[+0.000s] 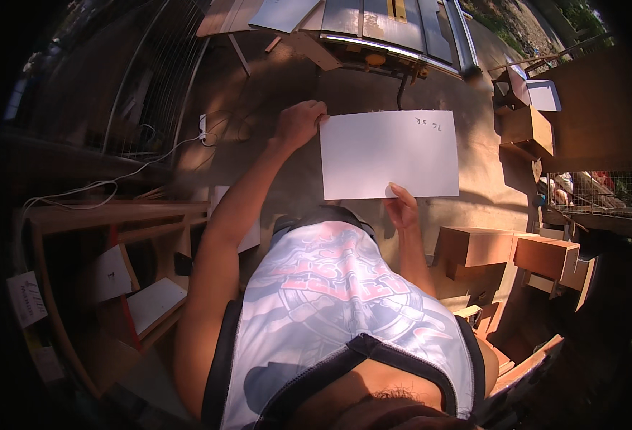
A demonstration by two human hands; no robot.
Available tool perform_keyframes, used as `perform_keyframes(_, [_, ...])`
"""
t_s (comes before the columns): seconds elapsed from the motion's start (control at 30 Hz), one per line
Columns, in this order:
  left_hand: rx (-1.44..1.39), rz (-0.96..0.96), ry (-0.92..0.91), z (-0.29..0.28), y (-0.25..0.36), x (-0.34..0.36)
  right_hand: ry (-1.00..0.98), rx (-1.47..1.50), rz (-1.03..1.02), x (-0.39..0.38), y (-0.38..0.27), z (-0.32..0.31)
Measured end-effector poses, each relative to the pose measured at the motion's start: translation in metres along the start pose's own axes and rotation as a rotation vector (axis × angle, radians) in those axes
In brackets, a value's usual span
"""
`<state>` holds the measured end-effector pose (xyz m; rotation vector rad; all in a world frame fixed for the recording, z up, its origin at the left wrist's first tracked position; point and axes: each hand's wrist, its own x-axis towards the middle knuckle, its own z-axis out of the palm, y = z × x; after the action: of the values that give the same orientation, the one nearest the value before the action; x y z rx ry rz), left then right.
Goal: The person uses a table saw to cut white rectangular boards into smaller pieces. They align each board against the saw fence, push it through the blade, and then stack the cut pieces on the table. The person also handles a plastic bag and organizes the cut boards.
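Observation:
A white rectangular panel (388,159) is held out in front of me, with a few handwritten marks near its far right corner. My right hand (402,208) grips its near edge, thumb on the white face and the other fingers hidden beneath. At the far left corner is my left hand (302,123), closed, its fingertips touching or very near the panel's edge. Whether those fingers pinch the panel or something small cannot be made out. The far edge of the panel looks slightly rough.
Ahead stands a table saw (395,32) with a metal top. A wooden cabinet frame (115,222) lies at the left, a white cable (115,183) near it. Wooden boxes (474,247) stand at the right, and another box (527,132) farther off. Wire mesh (151,79) rises far left.

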<state>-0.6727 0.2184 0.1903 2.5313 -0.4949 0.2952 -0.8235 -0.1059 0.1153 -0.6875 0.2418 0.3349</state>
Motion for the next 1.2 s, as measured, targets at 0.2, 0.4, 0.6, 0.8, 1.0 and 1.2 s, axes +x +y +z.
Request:
perform_keyframes(0.2, [0.037,-0.087,0.02,0.017,-0.045,0.037,0.03,0.012,0.084,0.078,-0.033,0.031])
perform_keyframes(0.4, [-0.058,-0.325,-0.053,0.011,-0.056,0.077,-0.045,0.032,0.209,0.152,-0.064,0.003])
perform_keyframes(0.6, [-0.118,-0.372,-0.063,0.018,-0.1,0.097,-0.045,-0.023,0.26,0.196,-0.071,0.013])
perform_keyframes(0.8, [-0.055,-0.372,-0.201,0.012,-0.123,0.117,-0.012,-0.032,0.218,0.216,-0.063,0.026])
perform_keyframes(1.0, [-0.132,-0.248,-0.204,0.018,-0.169,0.139,0.069,-0.04,0.104,0.227,-0.047,0.069])
perform_keyframes(1.2, [-0.14,-0.035,-0.043,0.017,-0.202,0.158,0.136,-0.018,-0.006,0.234,-0.019,0.112])
